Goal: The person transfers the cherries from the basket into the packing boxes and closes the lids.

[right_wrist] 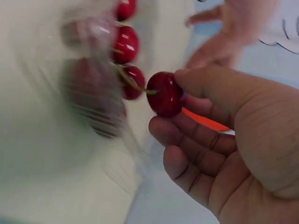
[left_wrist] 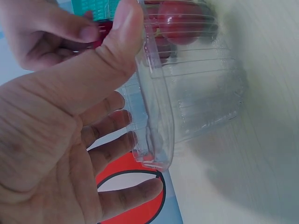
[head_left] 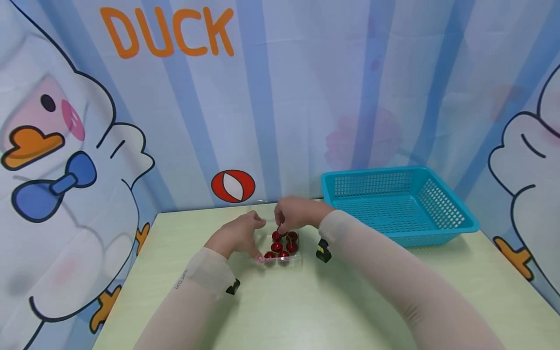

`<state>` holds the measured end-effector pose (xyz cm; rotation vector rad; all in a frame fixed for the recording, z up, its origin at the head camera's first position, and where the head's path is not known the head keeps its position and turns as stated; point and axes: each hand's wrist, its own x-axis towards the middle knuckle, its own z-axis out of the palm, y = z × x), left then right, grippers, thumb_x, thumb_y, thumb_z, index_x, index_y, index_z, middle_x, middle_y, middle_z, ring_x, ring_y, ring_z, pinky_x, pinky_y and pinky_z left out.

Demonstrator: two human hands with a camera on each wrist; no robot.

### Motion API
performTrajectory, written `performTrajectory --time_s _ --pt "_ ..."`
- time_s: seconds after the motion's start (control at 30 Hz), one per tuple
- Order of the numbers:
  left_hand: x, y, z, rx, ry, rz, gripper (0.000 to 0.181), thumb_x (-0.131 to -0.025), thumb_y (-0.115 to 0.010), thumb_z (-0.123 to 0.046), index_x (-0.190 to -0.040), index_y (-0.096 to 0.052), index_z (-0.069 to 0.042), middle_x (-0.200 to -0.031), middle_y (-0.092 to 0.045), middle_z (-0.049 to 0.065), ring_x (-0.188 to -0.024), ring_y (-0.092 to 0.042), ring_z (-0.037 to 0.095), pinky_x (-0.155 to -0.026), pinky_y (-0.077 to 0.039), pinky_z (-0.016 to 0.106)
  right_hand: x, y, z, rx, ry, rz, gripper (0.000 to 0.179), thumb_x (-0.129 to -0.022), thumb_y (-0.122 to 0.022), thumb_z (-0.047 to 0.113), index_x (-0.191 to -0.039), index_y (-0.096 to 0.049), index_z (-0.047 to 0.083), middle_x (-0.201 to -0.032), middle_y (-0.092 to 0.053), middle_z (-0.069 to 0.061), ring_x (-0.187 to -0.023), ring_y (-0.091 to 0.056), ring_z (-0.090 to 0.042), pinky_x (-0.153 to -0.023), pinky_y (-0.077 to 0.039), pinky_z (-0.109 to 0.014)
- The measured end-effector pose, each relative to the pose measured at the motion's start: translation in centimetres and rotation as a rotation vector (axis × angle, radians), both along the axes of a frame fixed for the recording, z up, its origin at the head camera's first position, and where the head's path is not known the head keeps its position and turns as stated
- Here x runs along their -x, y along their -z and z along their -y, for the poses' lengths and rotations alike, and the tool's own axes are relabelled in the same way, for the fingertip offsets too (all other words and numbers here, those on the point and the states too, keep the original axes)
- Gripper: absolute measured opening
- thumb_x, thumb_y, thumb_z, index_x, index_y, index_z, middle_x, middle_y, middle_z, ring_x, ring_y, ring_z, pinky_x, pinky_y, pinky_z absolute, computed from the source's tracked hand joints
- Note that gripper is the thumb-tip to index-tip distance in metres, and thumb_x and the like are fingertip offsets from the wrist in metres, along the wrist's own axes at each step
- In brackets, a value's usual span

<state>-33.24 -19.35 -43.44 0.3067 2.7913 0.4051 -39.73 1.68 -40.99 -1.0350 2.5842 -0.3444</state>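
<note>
A clear plastic box (left_wrist: 205, 102) of dark red cherries (head_left: 277, 247) sits on the table between the hands. My right hand (head_left: 297, 214) is over the box's far part and pinches one cherry (right_wrist: 163, 94) between thumb and fingertips. This cherry's green stem points toward the others in the right wrist view. At the box's left side is my left hand (head_left: 239, 236), thumb and fingers spread and fairly straight. In the left wrist view its thumb (left_wrist: 124, 32) lies against the rim, the other fingers beside it.
A blue-green perforated basket (head_left: 400, 238) stands at the back right of the pale table (head_left: 280, 311). Behind the table hangs a striped cloth (head_left: 288, 97) printed with ducks and a red ball. Small black devices are strapped at both wrists.
</note>
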Motion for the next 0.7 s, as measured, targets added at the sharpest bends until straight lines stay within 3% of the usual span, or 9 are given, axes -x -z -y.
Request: performTrajectory --time_s 0.43,0.57,0.7 --pt "-0.1 -0.2 -0.3 0.004 -0.013 0.003 0.112 -0.072 -0.11 -0.034 -0.17 -0.056 -0.025 -0.168 -0.054 0.007 -0.155 -0.056 0.033 -0.118 -0.06 0.06 -1.4 3.3 2.3 -0.128 0.023 -0.118 0.027 -0.104 -0.087 0.03 -0.083 -0.075 0.017 -0.075 -0.071 0.005 -0.071 -0.066 -0.011 -0.078 -0.062 -0.03" --pt "-0.1 -0.1 -0.3 0.006 -0.012 0.005 0.112 -0.073 -0.11 -0.034 -0.17 -0.055 -0.024 -0.168 -0.054 0.007 -0.154 -0.056 0.033 -0.118 -0.06 0.06 -1.5 3.0 2.0 -0.125 0.021 -0.113 0.024 -0.107 -0.083 0.031 -0.088 -0.077 0.017 -0.077 -0.072 0.005 -0.072 -0.066 -0.011 -0.078 -0.063 -0.031" --pt "-0.1 -0.1 -0.2 0.001 -0.011 0.003 0.112 -0.073 -0.11 -0.034 -0.17 -0.055 -0.024 -0.168 -0.054 0.007 -0.154 -0.057 0.033 -0.117 -0.06 0.06 -1.3 1.2 1.0 -0.062 0.005 -0.095 0.019 -0.11 -0.078 0.027 -0.098 -0.082 0.014 -0.083 -0.074 0.003 -0.073 -0.066 -0.013 -0.076 -0.063 -0.032"
